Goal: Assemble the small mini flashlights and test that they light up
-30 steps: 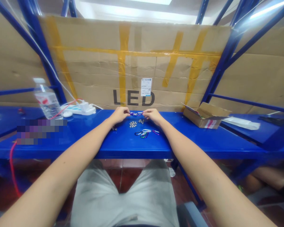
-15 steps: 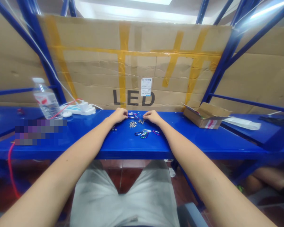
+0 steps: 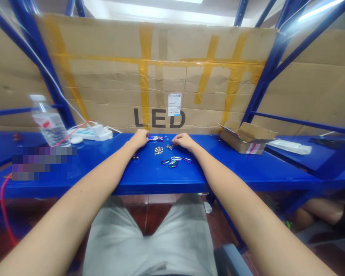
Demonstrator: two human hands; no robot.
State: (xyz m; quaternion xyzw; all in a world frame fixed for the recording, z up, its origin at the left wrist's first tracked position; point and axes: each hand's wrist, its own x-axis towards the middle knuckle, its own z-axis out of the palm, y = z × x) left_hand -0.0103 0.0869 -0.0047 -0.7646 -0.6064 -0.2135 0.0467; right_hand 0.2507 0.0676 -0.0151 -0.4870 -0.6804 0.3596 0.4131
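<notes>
Inside worktop edge, has left grip at purple carabiners, right grip by metal bits; cannot tell if grasping; faces "LED".

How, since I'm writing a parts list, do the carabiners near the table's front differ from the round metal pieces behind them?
Colour: the carabiners are mixed, with green, purple and silver, while the round metal pieces all look metallic.
Shape: the carabiners are longer loops; the round metal pieces are much smaller.
Layout: the carabiners spread loosely; the round metal pieces sit bunched.
Shared: both lie on the blue table.
</notes>
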